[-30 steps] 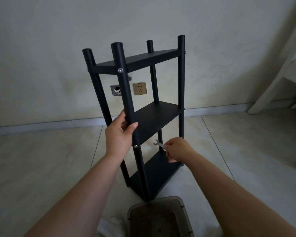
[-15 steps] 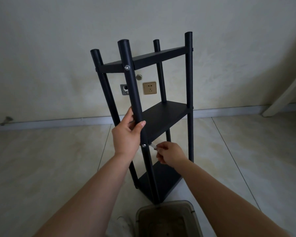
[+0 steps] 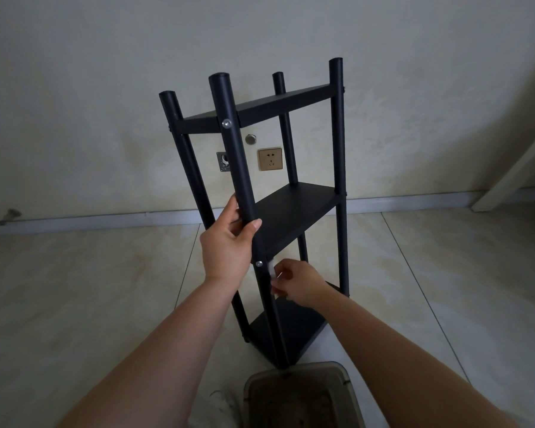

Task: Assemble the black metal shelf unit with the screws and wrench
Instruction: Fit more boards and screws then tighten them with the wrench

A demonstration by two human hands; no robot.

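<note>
Tiled floor (image 3: 74, 288); left hand (image 3: 226, 242) round shelf post (image 3: 240, 168).

Single head-worn wide-angle view, looking forward and down from above the person's forearms. It faces a wall (image 3: 105, 88) across a tiled floor (image 3: 74, 288), close to the shelf unit (image 3: 297, 211) at frame centre. Straight edges bow near the frame's margins.

Matt black metal shelf unit (image 3: 294, 211) with shiny silver screw heads (image 3: 226, 122). It stands on a smooth, faintly glossy cream tile floor (image 3: 74, 288). Translucent smoky plastic bin (image 3: 300, 393) at the floor's near edge.
</note>
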